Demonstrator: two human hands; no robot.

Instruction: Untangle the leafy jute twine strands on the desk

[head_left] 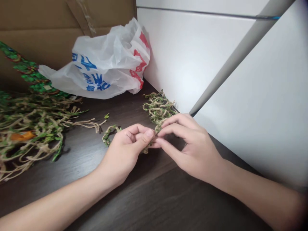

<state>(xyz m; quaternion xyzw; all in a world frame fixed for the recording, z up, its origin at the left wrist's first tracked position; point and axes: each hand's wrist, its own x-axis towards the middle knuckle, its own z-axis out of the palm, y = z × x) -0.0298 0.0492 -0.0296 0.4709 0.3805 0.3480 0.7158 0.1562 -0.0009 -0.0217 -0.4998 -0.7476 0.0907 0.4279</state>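
My left hand [127, 149] and my right hand [190, 144] meet at the middle of the dark wooden table [154, 199]. Both pinch a short length of jute twine with small green leaves [109, 133], which curls out to the left of my left hand. Thumb and fingers of each hand are pressed together on it. Just behind my right fingertips lies a small heap of the same leafy twine [158, 107]. The part of the twine between my fingers is mostly hidden.
A large tangle of leafy twine [31, 128] covers the table's left side. A white plastic bag with blue and red print [108, 64] sits at the back against brown cardboard [36, 32]. A white wall [240, 96] bounds the right.
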